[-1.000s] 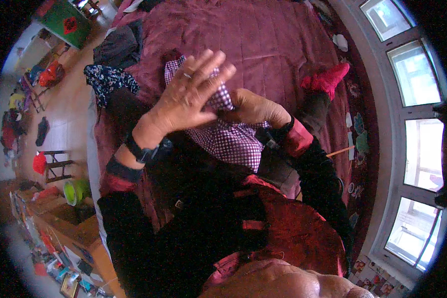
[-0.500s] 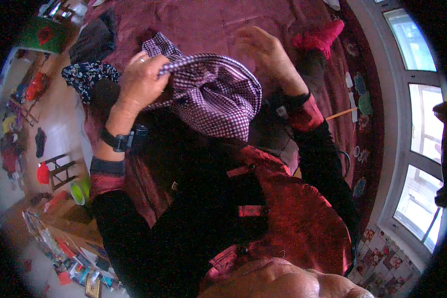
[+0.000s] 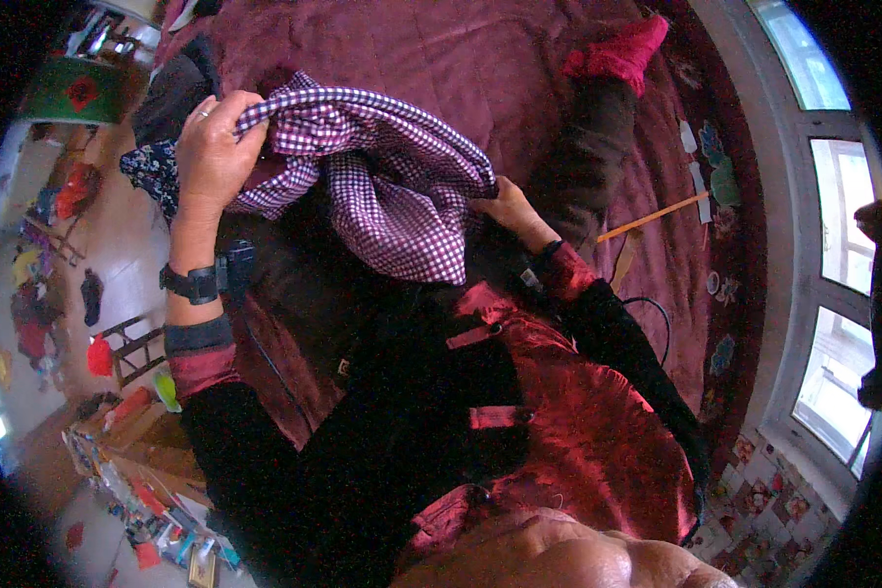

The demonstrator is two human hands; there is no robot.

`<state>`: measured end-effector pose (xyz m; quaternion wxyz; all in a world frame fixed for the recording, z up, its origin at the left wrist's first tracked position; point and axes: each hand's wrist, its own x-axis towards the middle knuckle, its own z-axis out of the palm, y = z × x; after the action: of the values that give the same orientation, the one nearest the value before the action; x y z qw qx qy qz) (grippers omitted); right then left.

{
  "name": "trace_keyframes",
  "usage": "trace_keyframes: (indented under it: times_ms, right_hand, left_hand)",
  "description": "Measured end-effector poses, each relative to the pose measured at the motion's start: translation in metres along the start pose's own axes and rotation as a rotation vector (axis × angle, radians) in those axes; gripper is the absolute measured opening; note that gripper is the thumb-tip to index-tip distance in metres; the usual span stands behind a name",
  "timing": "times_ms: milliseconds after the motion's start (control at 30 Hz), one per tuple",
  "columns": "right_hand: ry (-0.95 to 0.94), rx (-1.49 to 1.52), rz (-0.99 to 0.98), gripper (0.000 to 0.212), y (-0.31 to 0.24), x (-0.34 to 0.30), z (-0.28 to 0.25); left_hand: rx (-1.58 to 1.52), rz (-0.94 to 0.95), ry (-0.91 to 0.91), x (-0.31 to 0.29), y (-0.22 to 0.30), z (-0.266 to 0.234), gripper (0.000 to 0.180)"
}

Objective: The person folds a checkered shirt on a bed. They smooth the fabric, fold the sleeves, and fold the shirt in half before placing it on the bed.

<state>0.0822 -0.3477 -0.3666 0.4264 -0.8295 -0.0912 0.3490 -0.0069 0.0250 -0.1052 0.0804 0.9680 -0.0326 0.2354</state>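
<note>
A purple-and-white checked cloth (image 3: 402,216), with a thick banded edge, hangs in loose folds between my hands above my lap. My left hand (image 3: 218,147) is closed on the left end of the band. At its right end, my right hand (image 3: 510,208) pinches the same band near the corner. The band arches taut between the two hands, and the cloth below droops and bunches. What kind of article it is, I cannot tell.
I sit on a bed with a maroon cover (image 3: 382,44); my leg stretches ahead in a pink sock (image 3: 622,54). A dark floral cloth (image 3: 150,174) lies by my left hand. An orange stick (image 3: 652,217) rests to the right, near the windows (image 3: 843,211).
My right hand has come down and taken hold of the band's right end. My left hand has moved left, and the band is now stretched wider.
</note>
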Motion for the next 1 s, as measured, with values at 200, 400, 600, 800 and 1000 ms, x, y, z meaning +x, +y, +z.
trace_keyframes:
  times_ms: [200, 400, 600, 800, 1000]
  right_hand:
    - [-0.073, 0.357, 0.052, 0.041, 0.01, -0.016, -0.005]
    - [-0.298, 0.279, 0.041, 0.063, 0.018, -0.015, -0.013]
    - [-0.232, 0.297, -0.127, 0.057, 0.026, -0.018, -0.007]
    - [-0.189, 0.43, -0.126, 0.053, 0.023, -0.027, 0.001]
    - [0.008, 0.006, -0.09, 0.029, 0.038, 0.02, 0.007]
  left_hand:
    - [0.009, -0.086, 0.094, 0.015, 0.019, -0.015, 0.021]
    - [-0.064, -0.016, 0.206, 0.03, 0.039, -0.022, 0.021]
    - [0.001, -0.067, 0.197, 0.026, 0.05, -0.029, 0.021]
    - [-0.006, -0.206, 0.128, 0.02, 0.056, -0.032, 0.022]
    - [0.09, -0.092, 0.174, 0.024, 0.056, -0.035, 0.022]
